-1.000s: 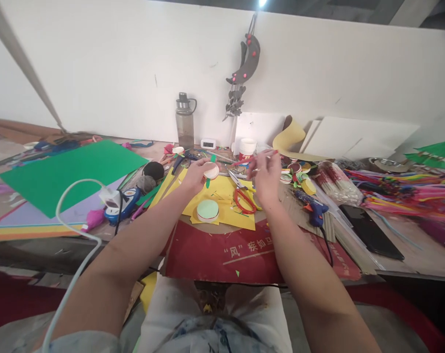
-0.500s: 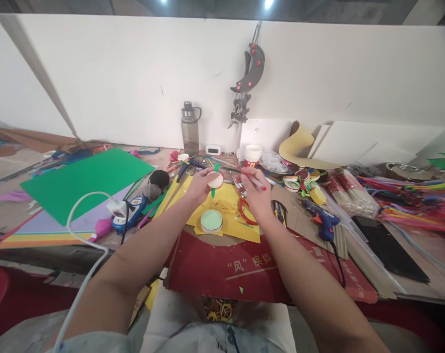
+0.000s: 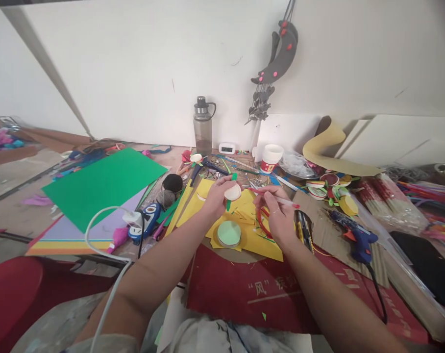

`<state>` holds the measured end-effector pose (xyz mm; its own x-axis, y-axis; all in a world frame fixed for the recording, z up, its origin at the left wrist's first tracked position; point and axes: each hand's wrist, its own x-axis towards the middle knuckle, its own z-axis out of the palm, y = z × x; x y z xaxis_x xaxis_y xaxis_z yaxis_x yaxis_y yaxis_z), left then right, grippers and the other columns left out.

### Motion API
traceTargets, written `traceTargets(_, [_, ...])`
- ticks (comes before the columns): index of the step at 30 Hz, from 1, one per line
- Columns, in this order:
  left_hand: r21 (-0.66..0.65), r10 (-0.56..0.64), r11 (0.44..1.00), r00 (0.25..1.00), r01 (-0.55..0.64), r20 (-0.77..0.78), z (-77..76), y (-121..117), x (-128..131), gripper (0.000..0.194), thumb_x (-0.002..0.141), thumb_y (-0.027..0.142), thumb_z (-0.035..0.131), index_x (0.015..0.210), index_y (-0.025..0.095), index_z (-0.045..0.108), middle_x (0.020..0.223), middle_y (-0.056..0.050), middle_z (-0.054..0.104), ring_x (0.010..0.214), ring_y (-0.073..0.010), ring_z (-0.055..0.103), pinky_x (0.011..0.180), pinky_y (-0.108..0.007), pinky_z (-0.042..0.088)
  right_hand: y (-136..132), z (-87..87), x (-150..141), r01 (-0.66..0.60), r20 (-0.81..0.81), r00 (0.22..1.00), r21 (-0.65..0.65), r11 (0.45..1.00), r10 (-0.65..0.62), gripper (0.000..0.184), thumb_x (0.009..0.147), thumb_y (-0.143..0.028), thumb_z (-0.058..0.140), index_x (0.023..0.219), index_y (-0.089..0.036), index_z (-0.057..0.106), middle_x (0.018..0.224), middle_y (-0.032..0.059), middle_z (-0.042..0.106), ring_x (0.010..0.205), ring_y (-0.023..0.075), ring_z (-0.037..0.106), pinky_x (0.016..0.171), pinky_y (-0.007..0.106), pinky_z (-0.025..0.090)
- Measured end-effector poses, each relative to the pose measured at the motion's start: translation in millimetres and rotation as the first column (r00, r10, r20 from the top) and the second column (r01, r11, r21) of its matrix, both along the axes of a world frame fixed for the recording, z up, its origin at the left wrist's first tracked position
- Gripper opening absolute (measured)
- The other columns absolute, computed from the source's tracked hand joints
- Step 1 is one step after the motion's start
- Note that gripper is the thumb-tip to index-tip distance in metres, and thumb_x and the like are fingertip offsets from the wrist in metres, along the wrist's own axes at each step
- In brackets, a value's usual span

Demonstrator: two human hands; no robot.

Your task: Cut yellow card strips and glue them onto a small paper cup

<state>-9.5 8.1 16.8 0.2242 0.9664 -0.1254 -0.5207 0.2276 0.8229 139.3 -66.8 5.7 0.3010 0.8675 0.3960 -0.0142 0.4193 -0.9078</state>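
My left hand (image 3: 215, 200) is closed on the edge of a small round whitish disc (image 3: 233, 192), with green strips sticking out above and below it. To its right, my right hand (image 3: 276, 215) grips a red-and-clear pen (image 3: 287, 201), whose front end points left toward the disc without clearly touching it. Below the hands, a round piece with a pale green top (image 3: 229, 232) rests on yellow paper (image 3: 272, 249). A red ring (image 3: 261, 223) lies partly behind my right hand. Green and yellow scraps are scattered on the paper.
A blue glue gun (image 3: 360, 240) and a utility knife (image 3: 304, 230) lie at the right, near a black phone (image 3: 424, 264). A paper cup (image 3: 272, 158) and a water bottle (image 3: 203, 128) stand behind. Green paper (image 3: 105, 186) and a power strip (image 3: 145, 223) with a white cable are leftward.
The view has swung left and down, so things sit further right in the picture. The pen now lies flatter in my right hand. Both hands keep their holds.
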Motion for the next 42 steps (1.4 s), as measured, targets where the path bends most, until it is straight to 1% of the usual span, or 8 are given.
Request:
traceTargets(7, [-0.138, 0.061, 0.989, 0.997, -0.055, 0.039, -6.0, 3, 9, 0.010, 0.082, 0.017, 0.075, 0.081, 0.012, 0.066, 0.077, -0.006, 0.074, 0.070, -0.0138, 0.071, 0.069, -0.025, 0.055, 4, -6.1, -2, 0.024, 0.114, 0.993, -0.021, 0.999, -0.022, 0.027, 0.090, -0.049, 0.071, 0.098, -0.023, 0.071, 0.081, 0.0012, 0.071, 0.070, 0.0147, 0.063, 0.066, 0.030, 0.054])
traceTargets(10, [-0.135, 0.112, 0.985, 0.993, -0.109, 0.020, -8.2, 7, 10, 0.012, 0.089, 0.019, 0.071, 0.081, 0.013, 0.065, 0.075, -0.005, 0.073, 0.066, -0.0118, 0.069, 0.067, -0.025, 0.054, 7, -11.1, -3, 0.045, 0.124, 0.991, -0.008, 0.999, -0.044, 0.026, 0.088, -0.047, 0.072, 0.098, -0.023, 0.069, 0.090, 0.0022, 0.072, 0.073, 0.0142, 0.063, 0.067, 0.030, 0.053])
traceTargets(14, [0.059, 0.133, 0.989, 0.991, -0.132, -0.007, -6.5, 4, 10, 0.021, 0.083, 0.026, 0.080, 0.081, 0.015, 0.062, 0.073, -0.001, 0.071, 0.062, -0.0106, 0.067, 0.062, -0.023, 0.051, 12, -19.3, -9, 0.013, 0.084, 0.996, -0.066, 0.998, -0.008, 0.036, 0.082, -0.050, 0.077, 0.103, -0.023, 0.066, 0.090, 0.0003, 0.069, 0.077, 0.0145, 0.063, 0.070, 0.030, 0.055])
traceTargets(18, [0.297, 0.094, 0.952, 0.994, -0.076, -0.046, -4.2, -7, 15, 0.032, 0.076, 0.036, 0.086, 0.088, 0.017, 0.064, 0.074, 0.000, 0.070, 0.062, -0.0120, 0.065, 0.060, -0.025, 0.051, 14, -19.8, -16, -0.084, -0.026, 0.996, -0.094, 0.992, 0.082, 0.047, 0.074, -0.053, 0.084, 0.103, -0.025, 0.061, 0.086, -0.0023, 0.066, 0.076, 0.0150, 0.064, 0.070, 0.033, 0.061])
traceTargets(21, [0.356, 0.071, 0.933, 0.996, -0.048, -0.050, -5.1, -13, 19, 0.035, 0.075, 0.039, 0.087, 0.091, 0.017, 0.066, 0.079, 0.000, 0.071, 0.064, -0.0115, 0.064, 0.060, -0.025, 0.051, 15, -16.4, -18, -0.083, -0.068, 0.995, -0.068, 0.994, 0.079, 0.047, 0.071, -0.050, 0.086, 0.102, -0.025, 0.060, 0.086, -0.0028, 0.065, 0.076, 0.0148, 0.063, 0.069, 0.034, 0.064])
traceTargets(26, [0.308, 0.109, 0.945, 0.994, -0.107, 0.013, -5.7, -16, 20, 0.033, 0.072, 0.034, 0.090, 0.091, 0.016, 0.070, 0.080, 0.002, 0.067, 0.068, -0.0070, 0.062, 0.062, -0.020, 0.048, 16, -15.4, -17, -0.034, -0.093, 0.995, -0.030, 0.999, 0.031, 0.042, 0.070, -0.042, 0.086, 0.099, -0.024, 0.063, 0.084, -0.0023, 0.064, 0.075, 0.0143, 0.062, 0.069, 0.033, 0.064])
traceTargets(34, [0.200, -0.054, 0.979, 0.992, 0.030, 0.116, 3.2, -21, 19, 0.046, 0.056, 0.034, 0.097, 0.088, 0.015, 0.072, 0.079, 0.000, 0.073, 0.065, -0.0092, 0.065, 0.061, -0.021, 0.049, 19, -21.2, -16, -0.005, -0.017, 1.000, 0.016, 1.000, 0.005, 0.042, 0.074, -0.045, 0.083, 0.104, -0.024, 0.062, 0.091, -0.0001, 0.069, 0.079, 0.0149, 0.064, 0.075, 0.033, 0.060])
traceTargets(42, [0.185, 0.020, 0.982, 0.996, -0.035, 0.083, 0.5, -22, 22, 0.028, 0.069, 0.025, 0.089, 0.090, 0.016, 0.072, 0.086, -0.004, 0.077, 0.078, -0.0135, 0.073, 0.069, -0.023, 0.054, 20, -16.1, -5, 0.102, 0.115, 0.987, 0.081, 0.991, -0.111, 0.040, 0.084, -0.054, 0.074, 0.105, -0.022, 0.062, 0.101, 0.0044, 0.069, 0.090, 0.0178, 0.063, 0.086, 0.035, 0.055])
